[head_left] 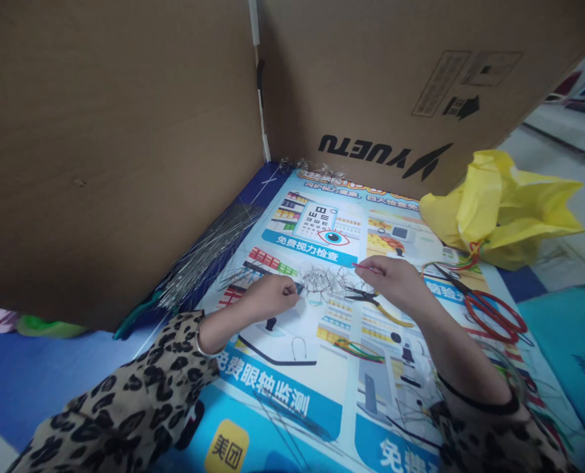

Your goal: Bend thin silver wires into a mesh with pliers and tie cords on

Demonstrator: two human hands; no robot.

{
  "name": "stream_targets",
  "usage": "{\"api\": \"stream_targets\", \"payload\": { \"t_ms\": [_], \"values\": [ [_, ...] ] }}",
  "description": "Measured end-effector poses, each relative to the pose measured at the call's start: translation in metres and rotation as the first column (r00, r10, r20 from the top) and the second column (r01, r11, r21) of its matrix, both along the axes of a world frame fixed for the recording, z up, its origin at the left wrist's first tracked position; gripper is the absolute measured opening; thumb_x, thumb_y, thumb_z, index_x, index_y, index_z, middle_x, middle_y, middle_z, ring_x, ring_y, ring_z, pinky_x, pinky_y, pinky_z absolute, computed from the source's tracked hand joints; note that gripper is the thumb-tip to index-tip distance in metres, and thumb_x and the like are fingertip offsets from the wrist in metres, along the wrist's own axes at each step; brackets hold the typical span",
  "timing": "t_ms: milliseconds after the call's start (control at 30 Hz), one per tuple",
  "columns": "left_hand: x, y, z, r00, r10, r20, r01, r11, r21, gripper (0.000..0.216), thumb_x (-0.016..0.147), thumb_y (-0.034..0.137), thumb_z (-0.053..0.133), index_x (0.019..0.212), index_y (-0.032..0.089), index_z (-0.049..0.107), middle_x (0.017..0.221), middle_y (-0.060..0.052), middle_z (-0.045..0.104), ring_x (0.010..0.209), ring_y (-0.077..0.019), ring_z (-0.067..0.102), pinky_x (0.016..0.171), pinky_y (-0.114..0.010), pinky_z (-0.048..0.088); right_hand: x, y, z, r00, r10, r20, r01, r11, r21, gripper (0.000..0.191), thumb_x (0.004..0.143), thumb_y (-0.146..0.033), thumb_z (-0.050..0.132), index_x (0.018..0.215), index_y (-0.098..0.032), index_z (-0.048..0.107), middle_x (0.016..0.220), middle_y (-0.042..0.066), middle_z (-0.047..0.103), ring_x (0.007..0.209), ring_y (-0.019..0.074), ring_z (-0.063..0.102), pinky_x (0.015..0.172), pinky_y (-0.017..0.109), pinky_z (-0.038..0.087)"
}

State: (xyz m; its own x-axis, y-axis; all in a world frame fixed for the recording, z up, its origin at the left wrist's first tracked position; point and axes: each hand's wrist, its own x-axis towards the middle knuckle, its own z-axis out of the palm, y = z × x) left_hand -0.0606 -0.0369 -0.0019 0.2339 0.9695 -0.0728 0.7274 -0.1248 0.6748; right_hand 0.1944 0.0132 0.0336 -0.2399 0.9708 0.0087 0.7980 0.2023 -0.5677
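My right hand (394, 281) pinches a thin red strand (365, 268), which looks like wire or cord. My left hand (271, 295) is closed with thumb and forefinger together; what it holds, if anything, is too small to make out. Between the hands lies a tangle of bent thin wire pieces (319, 279) on the printed poster (297, 355). Pliers with yellow handles (384, 309) rest just below my right hand, jaws pointing left. Nearer to me is a small bundle of red, yellow and green strands (359, 350). One bent wire (299, 348) lies apart on the poster.
Cardboard panels (125, 131) stand up at the left and back. Long straight wires (208, 249) lie along the left panel beside a teal-handled tool (137, 315). At right are red-handled scissors (494, 314), a yellow bag (494, 203) and a turquoise bag (568, 348).
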Motion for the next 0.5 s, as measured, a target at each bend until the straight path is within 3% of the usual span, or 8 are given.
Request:
{"api": "stream_targets", "payload": {
  "t_ms": [500],
  "values": [
    [0.0011,0.0008,-0.0028,0.994,0.058,0.092,-0.061,0.998,0.029,0.015,0.070,0.025,0.051,0.066,0.017,0.062,0.062,0.000,0.061,0.059,-0.0133,0.052,0.050,-0.021,0.032,-0.0011,0.0003,0.0014,1.000,-0.010,0.012,0.010,1.000,-0.005,0.028,0.073,-0.047,0.051,0.075,-0.023,0.065,0.054,-0.002,0.054,0.053,0.0126,0.047,0.050,0.024,0.034]
  ]
}}
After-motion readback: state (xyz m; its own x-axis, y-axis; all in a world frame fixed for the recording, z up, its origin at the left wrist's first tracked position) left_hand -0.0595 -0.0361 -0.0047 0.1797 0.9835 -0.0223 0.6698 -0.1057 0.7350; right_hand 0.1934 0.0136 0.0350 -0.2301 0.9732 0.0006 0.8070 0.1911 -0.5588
